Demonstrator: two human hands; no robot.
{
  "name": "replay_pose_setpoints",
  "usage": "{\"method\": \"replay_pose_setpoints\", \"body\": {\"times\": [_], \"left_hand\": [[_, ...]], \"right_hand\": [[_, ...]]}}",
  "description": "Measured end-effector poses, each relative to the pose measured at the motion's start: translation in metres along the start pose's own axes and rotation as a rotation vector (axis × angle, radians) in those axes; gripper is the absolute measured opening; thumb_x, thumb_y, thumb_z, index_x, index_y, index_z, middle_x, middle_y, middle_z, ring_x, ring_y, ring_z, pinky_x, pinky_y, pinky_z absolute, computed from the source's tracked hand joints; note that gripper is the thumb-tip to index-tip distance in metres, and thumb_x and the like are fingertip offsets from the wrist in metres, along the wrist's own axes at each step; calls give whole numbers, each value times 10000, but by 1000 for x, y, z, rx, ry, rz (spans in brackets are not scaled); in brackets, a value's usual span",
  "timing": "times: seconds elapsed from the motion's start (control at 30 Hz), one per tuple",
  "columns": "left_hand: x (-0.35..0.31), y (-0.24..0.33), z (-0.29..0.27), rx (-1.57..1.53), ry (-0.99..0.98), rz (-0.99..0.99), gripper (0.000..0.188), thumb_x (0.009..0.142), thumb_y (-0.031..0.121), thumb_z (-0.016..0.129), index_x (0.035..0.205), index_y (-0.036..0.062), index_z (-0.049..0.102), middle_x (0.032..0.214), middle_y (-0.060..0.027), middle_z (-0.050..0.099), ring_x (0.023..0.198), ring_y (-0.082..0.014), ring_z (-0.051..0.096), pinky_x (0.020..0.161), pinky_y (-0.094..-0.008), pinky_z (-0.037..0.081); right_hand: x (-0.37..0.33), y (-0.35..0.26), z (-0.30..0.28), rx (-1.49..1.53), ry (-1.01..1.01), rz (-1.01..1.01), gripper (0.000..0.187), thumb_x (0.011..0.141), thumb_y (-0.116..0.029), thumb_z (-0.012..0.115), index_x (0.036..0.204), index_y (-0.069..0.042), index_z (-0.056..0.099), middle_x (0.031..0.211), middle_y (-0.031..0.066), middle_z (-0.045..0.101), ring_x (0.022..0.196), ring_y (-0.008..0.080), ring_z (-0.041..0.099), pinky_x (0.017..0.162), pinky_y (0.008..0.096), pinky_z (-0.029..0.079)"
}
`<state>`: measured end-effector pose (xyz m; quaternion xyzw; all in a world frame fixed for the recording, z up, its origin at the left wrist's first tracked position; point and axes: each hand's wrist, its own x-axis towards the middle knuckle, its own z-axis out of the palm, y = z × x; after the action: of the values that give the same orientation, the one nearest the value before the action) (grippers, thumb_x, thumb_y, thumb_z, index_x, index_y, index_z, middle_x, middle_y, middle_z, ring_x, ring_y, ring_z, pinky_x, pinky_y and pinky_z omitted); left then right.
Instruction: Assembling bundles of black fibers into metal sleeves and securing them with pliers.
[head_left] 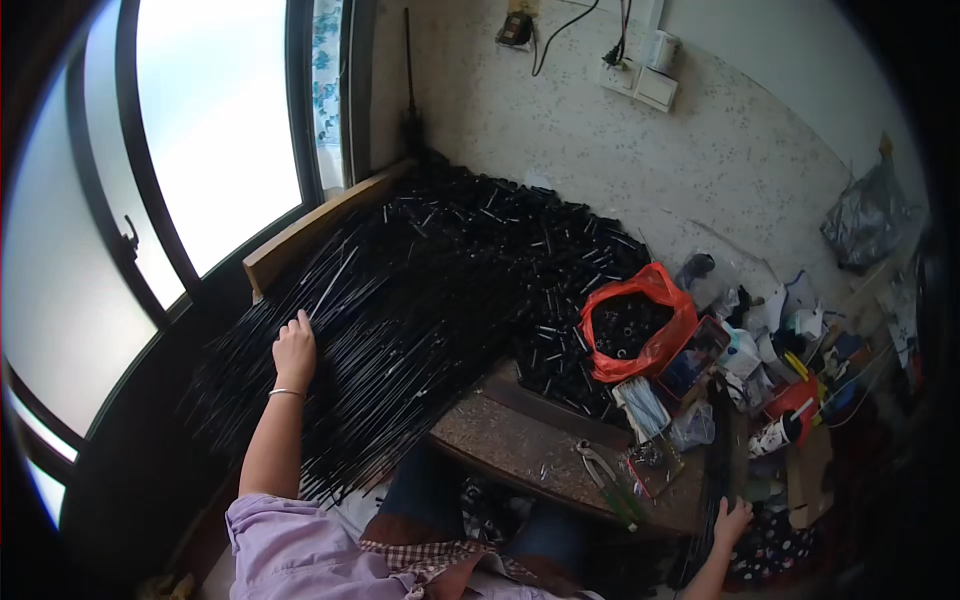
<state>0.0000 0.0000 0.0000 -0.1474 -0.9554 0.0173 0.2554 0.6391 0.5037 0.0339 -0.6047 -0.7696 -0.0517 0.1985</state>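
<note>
My left hand [294,352], with a pale bracelet at its wrist, reaches over a wide spread of long, thin black rods [390,350]. Its fingers are closed at the lower end of one shiny rod [336,281]. Off the table's right edge, my right hand [732,522] is beside a hanging bunch of thin black strands [712,470]. A gap shows between its thumb and fingers, and I see nothing in them. Beyond the rods lies a heap of short black tubular pieces [540,225].
A red plastic bag [655,352] holds small black ring-like parts. Pliers with green handles [610,485] lie on the worn brown table [490,435]. Clutter with a patterned cup [770,437] crowds the right. A wooden board [310,232] edges the heap beside the window.
</note>
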Motion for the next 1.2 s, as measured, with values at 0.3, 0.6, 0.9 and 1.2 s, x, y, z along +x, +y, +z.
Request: {"method": "replay_pose_setpoints", "body": {"times": [0.3, 0.6, 0.9, 1.2], "left_hand": [[41, -7, 8, -41, -10, 202, 169, 770, 198, 554, 823, 49, 494, 899, -100, 518, 839, -285, 543, 629, -438, 458], [62, -9, 13, -195, -4, 156, 255, 782, 181, 605, 901, 19, 447, 925, -150, 516, 838, -336, 550, 681, -424, 466], [48, 5, -6, -177, -82, 176, 145, 787, 108, 560, 834, 5, 470, 875, -160, 523, 844, -352, 528, 699, -427, 447], [50, 3, -28, -135, 13, 122, 232, 752, 218, 636, 829, 16, 552, 927, -155, 541, 818, -351, 589, 698, -429, 490]], "right_hand": [[-72, -144, -25, 457, 114, -532, 141, 716, -112, 664, 793, -7, 611, 862, 92, 560, 849, 275, 533, 734, 356, 450], [-120, -203, 15, 366, -171, -759, 365, 742, -215, 643, 1090, -131, 571, 1056, 62, 523, 1036, 252, 474, 875, 389, 400], [-117, -191, 24, 419, -169, -730, 394, 747, -194, 636, 1126, -123, 560, 1077, 63, 525, 1045, 255, 475, 889, 384, 385], [-118, -191, 19, 471, -196, -693, 365, 755, -183, 629, 1104, -101, 559, 1078, 92, 536, 1053, 290, 473, 893, 419, 370]]}}
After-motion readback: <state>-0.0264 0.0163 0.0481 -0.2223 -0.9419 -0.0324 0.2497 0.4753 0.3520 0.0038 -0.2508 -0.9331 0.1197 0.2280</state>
